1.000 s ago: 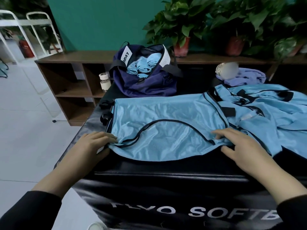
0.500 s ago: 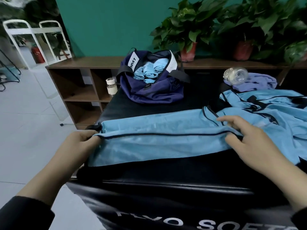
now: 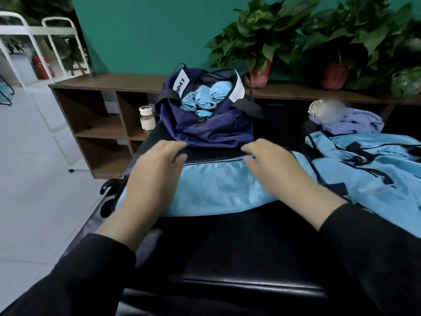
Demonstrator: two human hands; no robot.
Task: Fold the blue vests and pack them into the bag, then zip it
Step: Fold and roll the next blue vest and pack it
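A light blue vest lies folded into a long strip across the black padded table. My left hand rests on its left part, fingers reaching over the far edge. My right hand lies on its right part with fingers loosely bent at the far edge. Both hands are blurred. Behind them stands the open navy bag with several rolled blue vests inside. More unfolded blue vests are heaped at the right.
A small white-capped jar stands left of the bag. A lilac cloth with a clear bottle on it lies at the back right. A brown shelf unit and potted plants line the green wall. Tiled floor lies left.
The vest's near edge was folded away from me, making a narrower strip. Both hands travelled from the near edge to the far edge, closer to the bag.
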